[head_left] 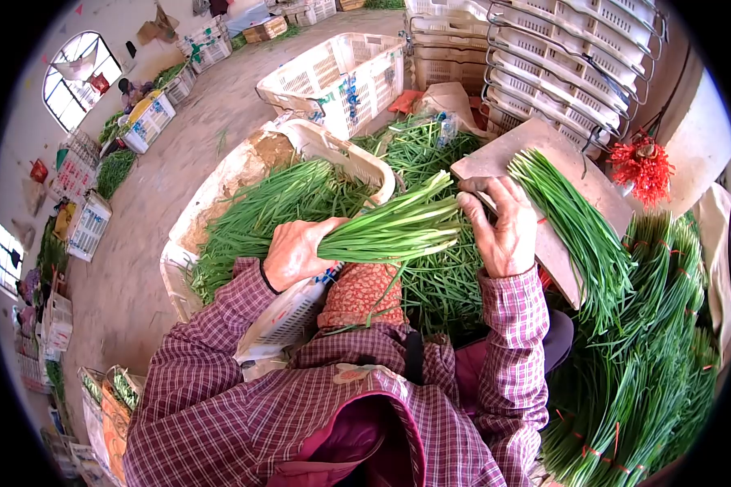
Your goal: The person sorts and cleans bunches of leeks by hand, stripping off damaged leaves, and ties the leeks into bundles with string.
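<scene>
My left hand [299, 253] is closed around a bunch of garlic chives [394, 226], held level in front of my chest with its pale stalk ends pointing right. At those ends is my right hand [502, 227], with its thumb and bent fingers drawn close together; whatever lies between the fingertips is too small to make out. Below the bunch, loose chives [288, 207] fill a white plastic crate [188, 219] on the left. Beside my right hand, a neat bundle of chives [573, 219] lies across a flat board [536, 144].
Several tied bundles [633, 365] are heaped at the right, under a hank of red ties [643, 169]. White crates [573, 57] stand stacked at the back right, and another crate [341, 85] sits ahead. Other people [130, 93] and crates line the far left wall.
</scene>
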Demonstrator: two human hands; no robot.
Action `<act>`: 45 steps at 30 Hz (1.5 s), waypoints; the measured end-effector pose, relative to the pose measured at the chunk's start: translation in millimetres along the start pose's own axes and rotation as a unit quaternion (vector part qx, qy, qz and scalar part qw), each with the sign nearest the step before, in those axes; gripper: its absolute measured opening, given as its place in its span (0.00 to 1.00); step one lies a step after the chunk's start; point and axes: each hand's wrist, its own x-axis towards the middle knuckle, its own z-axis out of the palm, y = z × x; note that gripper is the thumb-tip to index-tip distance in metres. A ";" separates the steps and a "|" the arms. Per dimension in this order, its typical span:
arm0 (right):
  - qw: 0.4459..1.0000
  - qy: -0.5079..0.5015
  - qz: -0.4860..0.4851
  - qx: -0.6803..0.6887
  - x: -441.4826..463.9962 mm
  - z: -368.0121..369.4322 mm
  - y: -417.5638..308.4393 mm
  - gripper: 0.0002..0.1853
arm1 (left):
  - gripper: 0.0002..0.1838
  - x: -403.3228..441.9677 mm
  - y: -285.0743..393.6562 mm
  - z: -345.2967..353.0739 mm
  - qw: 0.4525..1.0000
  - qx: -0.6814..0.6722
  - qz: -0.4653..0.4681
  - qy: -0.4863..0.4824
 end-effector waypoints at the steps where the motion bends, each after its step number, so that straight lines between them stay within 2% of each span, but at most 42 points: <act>1: 0.994 0.040 0.047 0.091 -1.1 -1.3 1.0 0.10 | 0.25 0.8 -1.8 1.4 1.000 -0.019 -0.005 0.002; 3: 0.962 0.117 0.111 0.221 -6.2 -2.5 12.9 0.11 | 0.24 2.0 -9.6 7.4 0.999 -0.038 -0.011 0.003; 4: 0.925 0.111 0.188 0.312 -12.4 -1.1 22.4 0.16 | 0.23 3.2 -15.8 12.4 0.983 -0.175 -0.047 -0.031; 5: 0.899 0.109 0.210 0.369 -19.2 3.7 33.3 0.20 | 0.22 5.8 -18.9 15.0 0.946 -0.309 -0.079 -0.063; 6: 0.870 0.107 0.229 0.423 -26.2 11.5 44.3 0.25 | 0.22 8.6 -14.5 15.3 0.946 -0.310 -0.075 -0.061; 7: 0.842 0.068 0.271 0.462 -35.5 21.9 53.5 0.32 | 0.21 11.0 -5.3 15.9 0.906 -0.402 -0.114 -0.066; 8: 0.836 -0.005 0.283 0.470 -45.1 31.9 64.5 0.38 | 0.20 13.4 4.5 16.5 0.855 -0.490 -0.151 -0.071; 9: 0.805 -0.030 0.295 0.514 -51.0 42.3 66.9 0.41 | 0.20 17.2 13.5 17.1 0.830 -0.536 -0.131 -0.084; 10: 0.771 -0.055 0.305 0.557 -53.0 51.2 65.7 0.44 | 0.18 21.3 26.7 19.5 0.832 -0.535 -0.120 -0.077; 12: 0.738 -0.099 0.308 0.592 -50.6 61.1 66.0 0.49 | 0.17 26.8 47.5 20.4 0.789 -0.592 -0.129 -0.098; 13: 0.724 -0.108 0.305 0.609 -47.2 60.6 61.9 0.51 | 0.16 29.1 51.2 29.2 0.764 -0.627 -0.109 -0.104; 14: 0.705 -0.111 0.258 0.652 -45.3 66.6 66.8 0.50 | 0.16 27.8 46.9 43.5 0.751 -0.638 -0.117 -0.127; 16: 0.694 -0.119 0.267 0.658 -35.3 65.3 65.3 0.56 | 0.18 25.4 62.0 59.6 0.717 -0.678 -0.102 -0.123; 17: 0.685 -0.102 0.256 0.674 -30.3 63.2 61.5 0.55 | 0.18 24.0 69.4 65.9 0.732 -0.654 -0.127 -0.140; 18: 0.670 -0.082 0.272 0.686 -33.0 67.4 66.7 0.55 | 0.17 21.8 75.5 72.6 0.706 -0.656 -0.186 -0.191; 20: 0.602 -0.134 0.346 0.707 -44.3 61.1 70.0 0.54 | 0.17 12.3 86.3 95.1 0.665 -0.694 -0.184 -0.207; 22: 0.537 -0.148 0.339 0.758 -62.8 69.7 68.8 0.49 | 0.19 -0.8 96.1 109.6 0.658 -0.698 -0.186 -0.211; 23: 0.536 -0.124 0.368 0.750 -72.6 73.5 65.0 0.46 | 0.23 -9.2 93.8 112.6 0.617 -0.730 -0.173 -0.239; 24: 0.533 -0.100 0.396 0.741 -81.2 76.1 58.9 0.44 | 0.29 -11.7 87.6 109.7 0.591 -0.742 -0.118 -0.294; 25: 0.480 -0.097 0.389 0.780 -88.2 75.4 51.9 0.39 | 0.32 -13.9 86.2 101.5 0.625 -0.708 -0.110 -0.310; 26: 0.474 -0.100 0.385 0.786 -92.4 72.9 47.1 0.36 | 0.34 -15.1 83.1 91.6 0.659 -0.671 -0.101 -0.324; 27: 0.462 -0.103 0.377 0.797 -96.7 76.3 47.5 0.36 | 0.39 -12.8 60.8 93.3 0.638 -0.648 -0.067 -0.411; 28: 0.450 -0.105 0.368 0.807 -99.6 81.1 49.7 0.36 | 0.42 -9.7 51.0 86.4 0.632 -0.654 -0.027 -0.415; 30: 0.447 -0.134 0.338 0.817 -96.5 84.5 56.2 0.34 | 0.44 -2.3 15.2 71.1 0.651 -0.662 -0.010 -0.371; 32: 0.570 -0.122 0.331 0.742 -91.0 86.9 55.8 0.39 | 0.46 16.3 -38.1 64.8 0.632 -0.708 -0.033 -0.313; 34: 0.624 -0.096 0.324 0.705 -77.5 88.5 39.9 0.34 | 0.47 34.9 -32.4 34.8 0.669 -0.702 -0.069 -0.234; 36: 0.587 -0.107 0.336 0.728 -59.6 62.2 1.2 0.29 | 0.47 53.9 -13.8 30.3 0.697 -0.693 -0.047 -0.177; 37: 0.617 -0.107 0.332 0.705 -56.1 69.2 -2.7 0.28 | 0.46 62.7 23.0 14.1 0.726 -0.672 -0.008 -0.146; 38: 0.633 -0.110 0.340 0.686 -46.7 61.9 -18.9 0.32 | 0.39 66.7 28.7 20.4 0.728 -0.674 -0.009 -0.123; 40: 0.698 -0.078 0.303 0.644 -45.4 71.6 -29.7 0.37 | 0.30 67.3 52.7 27.6 0.717 -0.691 -0.051 -0.073; 41: 0.707 -0.094 0.304 0.631 -47.0 74.2 -28.5 0.41 | 0.27 68.5 55.9 30.6 0.721 -0.687 -0.063 -0.062; 42: 0.708 -0.096 0.305 0.630 -48.8 73.2 -29.3 0.41 | 0.25 69.2 58.9 32.2 0.723 -0.685 -0.076 -0.051; 43: 0.728 -0.110 0.287 0.612 -50.6 70.9 -30.3 0.41 | 0.25 65.6 65.2 31.5 0.687 -0.719 -0.102 -0.037; 45: 0.756 -0.135 0.256 0.587 -48.4 58.5 -29.8 0.41 | 0.24 60.9 67.0 30.9 0.663 -0.741 -0.102 -0.029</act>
